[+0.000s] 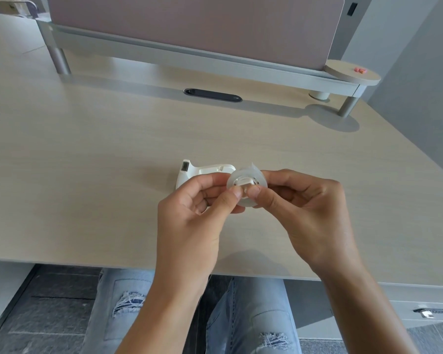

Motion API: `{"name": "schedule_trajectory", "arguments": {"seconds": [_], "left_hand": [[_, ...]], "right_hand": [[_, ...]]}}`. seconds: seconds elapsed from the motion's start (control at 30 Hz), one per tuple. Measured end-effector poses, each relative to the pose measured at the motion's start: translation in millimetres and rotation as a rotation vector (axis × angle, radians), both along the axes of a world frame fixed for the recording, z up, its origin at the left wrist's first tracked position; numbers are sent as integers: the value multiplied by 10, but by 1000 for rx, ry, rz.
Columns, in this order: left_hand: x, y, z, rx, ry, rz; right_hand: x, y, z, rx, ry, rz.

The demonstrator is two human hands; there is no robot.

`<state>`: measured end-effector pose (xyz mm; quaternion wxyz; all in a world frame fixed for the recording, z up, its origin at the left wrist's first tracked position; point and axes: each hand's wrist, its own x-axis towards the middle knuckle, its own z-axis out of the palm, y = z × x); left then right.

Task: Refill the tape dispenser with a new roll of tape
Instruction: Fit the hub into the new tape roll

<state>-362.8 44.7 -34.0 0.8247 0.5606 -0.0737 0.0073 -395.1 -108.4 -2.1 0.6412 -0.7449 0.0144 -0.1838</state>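
Observation:
A clear roll of tape [251, 175] with a white plastic core [244, 183] in its middle is held just above the desk, between both hands. My left hand [197, 208] pinches its left side, thumb on the core. My right hand [310, 208] grips its right side, thumb pressed beside the left thumb. A loose tape end sticks up at the roll's top. Behind the hands the white tape dispenser [197, 172] lies on the desk, its cutter end to the left and its roll bay open. Its right part is hidden by the roll.
The light wooden desk [113, 162] has a raised grey shelf [189, 52] with a pink-grey screen along the back. A dark cable slot [212, 95] sits below it. A round wooden stand [353, 72] with small pink items is at the back right.

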Motion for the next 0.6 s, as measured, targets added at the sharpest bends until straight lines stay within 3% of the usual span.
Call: {"name": "schedule_trajectory", "arguments": {"seconds": [0.6], "left_hand": [[32, 41, -34, -4, 17, 56]], "right_hand": [[60, 77, -41, -6, 25, -15]]}}
